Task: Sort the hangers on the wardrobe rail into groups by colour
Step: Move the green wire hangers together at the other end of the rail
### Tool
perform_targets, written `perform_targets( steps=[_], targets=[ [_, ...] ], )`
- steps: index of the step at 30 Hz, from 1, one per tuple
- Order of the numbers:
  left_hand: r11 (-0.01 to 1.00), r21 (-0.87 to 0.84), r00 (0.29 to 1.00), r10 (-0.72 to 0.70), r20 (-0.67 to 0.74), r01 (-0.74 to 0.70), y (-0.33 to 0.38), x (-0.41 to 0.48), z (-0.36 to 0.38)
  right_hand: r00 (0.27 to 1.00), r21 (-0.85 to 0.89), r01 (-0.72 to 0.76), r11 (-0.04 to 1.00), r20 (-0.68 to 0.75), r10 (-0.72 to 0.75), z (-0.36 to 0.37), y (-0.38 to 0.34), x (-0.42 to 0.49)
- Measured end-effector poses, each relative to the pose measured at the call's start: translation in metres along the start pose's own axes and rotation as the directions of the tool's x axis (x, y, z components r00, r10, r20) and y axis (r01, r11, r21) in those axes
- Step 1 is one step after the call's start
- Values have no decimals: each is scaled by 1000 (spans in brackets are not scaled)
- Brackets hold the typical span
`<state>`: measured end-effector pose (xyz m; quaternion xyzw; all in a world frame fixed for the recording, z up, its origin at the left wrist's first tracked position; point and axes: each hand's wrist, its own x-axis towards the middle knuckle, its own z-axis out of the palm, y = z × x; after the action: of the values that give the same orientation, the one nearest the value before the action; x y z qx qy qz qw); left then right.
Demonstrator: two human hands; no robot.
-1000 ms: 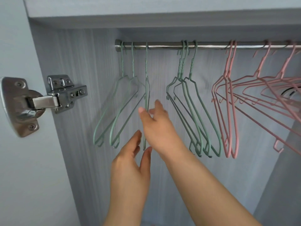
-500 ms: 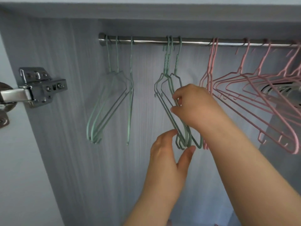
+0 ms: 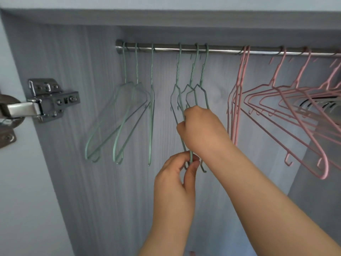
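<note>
green hangers (image 3: 191, 85) held by left hand (image 3: 177, 174), right hand (image 3: 201, 126).

view: head, single wide-angle, worn by the person | position: just outside the open wardrobe, close in | facing: forward and tilted up at the rail (image 3: 221, 51), whose left end sits upper left of centre | left edge: door hinge (image 3: 51, 100) | lower frame: both forearms | shared views: one only

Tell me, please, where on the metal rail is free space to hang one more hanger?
The steel rail is bare between the three held mint-green wire hangers and the first pink wire hangers. A narrower gap lies between those and the three green hangers at the rail's left end. Further right, pink hangers crowd and overlap.
</note>
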<state>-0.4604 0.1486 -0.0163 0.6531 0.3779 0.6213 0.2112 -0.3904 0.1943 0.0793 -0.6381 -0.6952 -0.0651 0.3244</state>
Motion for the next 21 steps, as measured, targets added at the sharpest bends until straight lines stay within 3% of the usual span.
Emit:
perform_targets(
  steps=[21],
  targets=[
    [998, -37, 997, -50, -58, 48, -6, 5, -13, 1000, 18, 12, 1000, 8, -13, 22, -13, 12]
  ],
)
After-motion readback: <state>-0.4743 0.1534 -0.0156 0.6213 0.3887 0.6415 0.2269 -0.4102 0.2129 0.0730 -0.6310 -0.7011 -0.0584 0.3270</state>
